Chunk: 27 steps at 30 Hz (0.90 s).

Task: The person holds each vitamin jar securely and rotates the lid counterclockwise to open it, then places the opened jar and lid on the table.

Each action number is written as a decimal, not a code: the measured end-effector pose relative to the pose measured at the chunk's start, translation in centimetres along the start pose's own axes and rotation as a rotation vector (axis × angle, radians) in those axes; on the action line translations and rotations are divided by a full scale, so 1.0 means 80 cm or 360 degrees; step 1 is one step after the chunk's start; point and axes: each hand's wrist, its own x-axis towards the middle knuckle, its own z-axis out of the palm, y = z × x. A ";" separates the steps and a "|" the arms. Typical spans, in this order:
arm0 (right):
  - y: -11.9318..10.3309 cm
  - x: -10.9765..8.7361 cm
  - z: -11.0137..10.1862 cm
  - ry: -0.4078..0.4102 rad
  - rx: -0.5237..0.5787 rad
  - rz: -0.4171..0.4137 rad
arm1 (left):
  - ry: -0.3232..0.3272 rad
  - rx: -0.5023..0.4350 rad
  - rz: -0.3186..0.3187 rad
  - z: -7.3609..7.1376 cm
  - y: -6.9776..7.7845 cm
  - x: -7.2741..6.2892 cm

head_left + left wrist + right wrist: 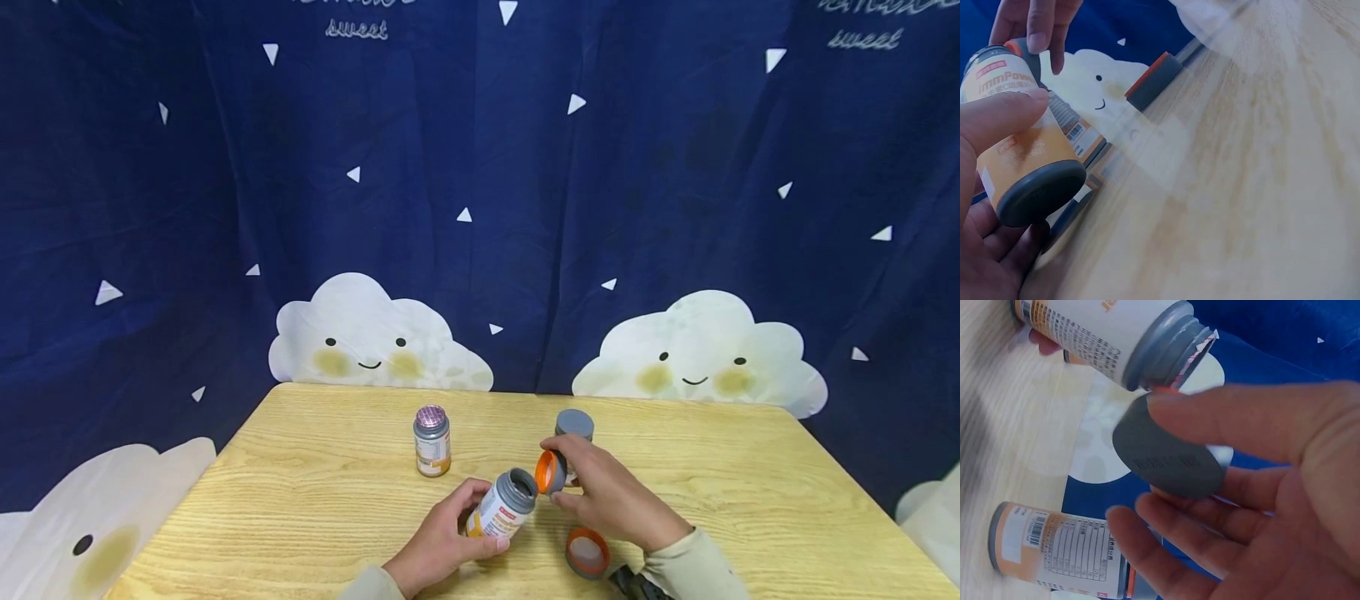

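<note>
My left hand (450, 537) grips a white and orange supplement bottle (498, 512) with a grey neck, tilted so its uncapped mouth leans right. In the right wrist view, ragged foil (1200, 356) rings that mouth. A grey cap (552, 472) with an orange inside is pinched between thumb and fingers of my right hand (603, 492), its inner side turned toward the bottle, right at the mouth. Another grey cap (588, 553) lies orange side up on the table below the right hand. The right wrist view shows the cap's top (1169, 453).
A similar bottle (432, 442) without a cap, sealed by shiny pink foil, stands at the back left. Partly hidden behind the right hand, a capped bottle (575, 423) stands upright. The wooden table (315, 483) ends at a dark blue curtain (525, 167) with clouds.
</note>
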 end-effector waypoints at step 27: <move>0.008 0.007 0.026 0.0052 0.0165 0.0027 | 0.0215 -0.0240 0.0090 0.001 -0.007 0.027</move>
